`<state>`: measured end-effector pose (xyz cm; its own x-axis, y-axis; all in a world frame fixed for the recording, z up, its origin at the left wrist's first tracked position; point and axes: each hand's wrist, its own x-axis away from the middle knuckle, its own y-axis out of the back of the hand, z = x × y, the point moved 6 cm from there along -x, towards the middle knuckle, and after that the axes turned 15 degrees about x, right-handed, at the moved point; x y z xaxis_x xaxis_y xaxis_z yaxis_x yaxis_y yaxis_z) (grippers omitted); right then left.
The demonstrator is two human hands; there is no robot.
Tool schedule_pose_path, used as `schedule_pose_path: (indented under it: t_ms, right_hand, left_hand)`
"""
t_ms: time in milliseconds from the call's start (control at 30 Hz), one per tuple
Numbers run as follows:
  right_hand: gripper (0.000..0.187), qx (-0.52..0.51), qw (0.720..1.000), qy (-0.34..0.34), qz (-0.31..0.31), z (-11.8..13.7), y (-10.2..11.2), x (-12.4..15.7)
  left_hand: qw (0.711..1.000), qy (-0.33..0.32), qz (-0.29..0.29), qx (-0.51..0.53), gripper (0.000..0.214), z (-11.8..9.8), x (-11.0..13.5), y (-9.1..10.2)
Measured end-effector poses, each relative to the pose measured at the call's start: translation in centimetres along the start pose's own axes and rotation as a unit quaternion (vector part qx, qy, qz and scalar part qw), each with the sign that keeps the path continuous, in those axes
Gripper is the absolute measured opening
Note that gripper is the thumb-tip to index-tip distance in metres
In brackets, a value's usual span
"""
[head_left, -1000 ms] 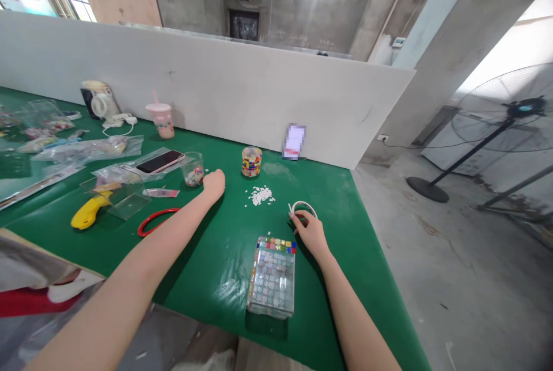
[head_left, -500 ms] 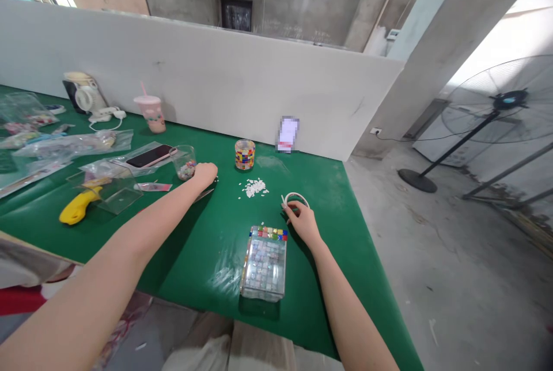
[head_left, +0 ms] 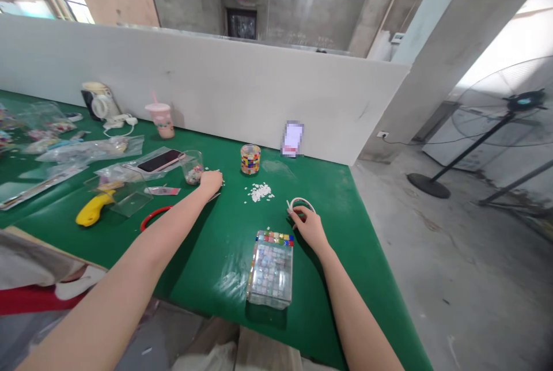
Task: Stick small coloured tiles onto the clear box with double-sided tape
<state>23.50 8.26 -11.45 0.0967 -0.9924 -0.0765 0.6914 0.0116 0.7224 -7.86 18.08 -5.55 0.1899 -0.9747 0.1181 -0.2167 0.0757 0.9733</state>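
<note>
My left hand is closed and low over the table, beside a clear plastic cup with small coloured pieces in it. Its fingertips are hidden, so I cannot tell what they hold. White bits lie around it. My right hand pinches a thin white cord that bends in a loop above the fingers. A small pile of white chips lies between the hands. Nearer me is a clear box partly covered with mosaic tiles. Behind the pile stands a round jar with colourful tiles.
Red-handled scissors lie partly under my left forearm. Leftward are a yellow-handled tool, a clear open container, a phone and plastic bags. A pink cup with a straw and a blurred-out screen stand by the white partition.
The view has shifted a little, so everything sits slightly lower and further right. More of the red scissor handle shows. Both hands keep nearly the same places on the table.
</note>
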Motion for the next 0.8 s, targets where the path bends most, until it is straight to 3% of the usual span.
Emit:
schedule_pose_path:
  t_ms: [167,367,500,667,800]
  right_hand:
    - [0.026,0.002,1.0,0.012,0.0,-0.3,-0.2,-0.1]
    - [0.025,0.013,1.0,0.009,-0.001,-0.6,-0.2,-0.1]
    - [0.025,0.02,1.0,0.007,0.0,-0.6,-0.2,-0.1]
    - [0.025,0.022,1.0,0.008,-0.002,-0.5,-0.1,-0.1]
    - [0.026,0.023,1.0,0.01,0.001,-0.6,-0.2,-0.2]
  left_hand:
    - [0.999,-0.016,-0.041,0.016,0.033,0.1,1.6,0.9]
    - [0.993,-0.088,-0.046,0.058,0.033,-2.8,4.9,-1.7]
    - [0.991,-0.071,-0.067,0.096,0.032,-2.9,4.1,-1.7]
    - [0.975,-0.025,-0.146,0.168,0.033,0.3,3.1,0.1]
    - [0.934,0.016,-0.254,0.251,0.034,5.6,4.3,2.0]
